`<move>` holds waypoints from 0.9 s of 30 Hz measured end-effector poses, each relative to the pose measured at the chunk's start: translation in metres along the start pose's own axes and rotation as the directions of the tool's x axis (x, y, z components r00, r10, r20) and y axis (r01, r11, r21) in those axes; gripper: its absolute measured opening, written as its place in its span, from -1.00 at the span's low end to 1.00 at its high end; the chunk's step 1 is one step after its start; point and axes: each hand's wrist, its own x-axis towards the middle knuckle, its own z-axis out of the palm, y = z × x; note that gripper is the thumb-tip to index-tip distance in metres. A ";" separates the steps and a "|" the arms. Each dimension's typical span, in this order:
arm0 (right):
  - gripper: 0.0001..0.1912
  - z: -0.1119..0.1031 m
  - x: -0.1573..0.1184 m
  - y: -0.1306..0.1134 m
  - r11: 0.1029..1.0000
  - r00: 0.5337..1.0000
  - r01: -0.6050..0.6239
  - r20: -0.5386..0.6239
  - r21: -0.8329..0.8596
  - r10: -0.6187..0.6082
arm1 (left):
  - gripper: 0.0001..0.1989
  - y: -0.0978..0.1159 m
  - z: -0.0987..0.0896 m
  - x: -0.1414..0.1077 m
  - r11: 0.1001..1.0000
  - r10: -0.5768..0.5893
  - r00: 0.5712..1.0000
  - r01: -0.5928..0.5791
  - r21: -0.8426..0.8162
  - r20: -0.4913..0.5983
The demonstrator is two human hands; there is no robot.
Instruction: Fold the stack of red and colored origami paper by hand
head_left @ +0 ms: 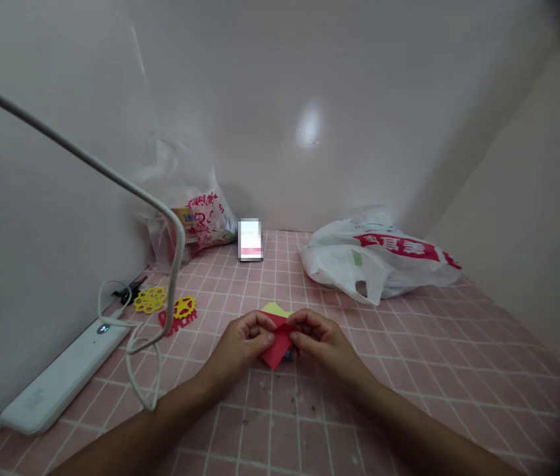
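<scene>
Between my hands is a red sheet of paper (274, 354), with a fold or raised edge near its upper right. My left hand (244, 337) pinches its left side between thumb and fingers. On the right side, my right hand (317, 336) grips it the same way, thumb toward me. Behind the red paper, yellow paper (274, 308) shows at the top. A small dark blue bit peeks out below my right fingers, too hidden to name.
At the left lie a white power strip (69, 373), a looping white cable (178, 264), yellow and red plastic pieces (180, 314) and a dark object (133, 291). A phone (250, 240) stands at the back between two plastic bags, one left (205, 218), one right (379, 254).
</scene>
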 end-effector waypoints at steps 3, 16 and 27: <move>-0.91 -0.002 -0.001 0.003 1.000 0.999 0.027 0.020 0.013 -0.028 | -0.82 0.001 0.000 -0.002 0.998 0.010 1.000 -0.010 -0.060 0.004; -0.90 0.006 -0.008 0.001 0.988 1.000 0.021 -0.019 0.153 -0.018 | -0.91 0.005 0.006 -0.008 0.967 0.041 0.996 -0.020 -0.253 0.080; -0.89 0.006 -0.012 -0.003 0.991 0.993 0.117 0.023 -0.067 -0.116 | -0.81 0.008 0.009 -0.009 0.984 0.029 0.995 -0.012 -0.178 0.094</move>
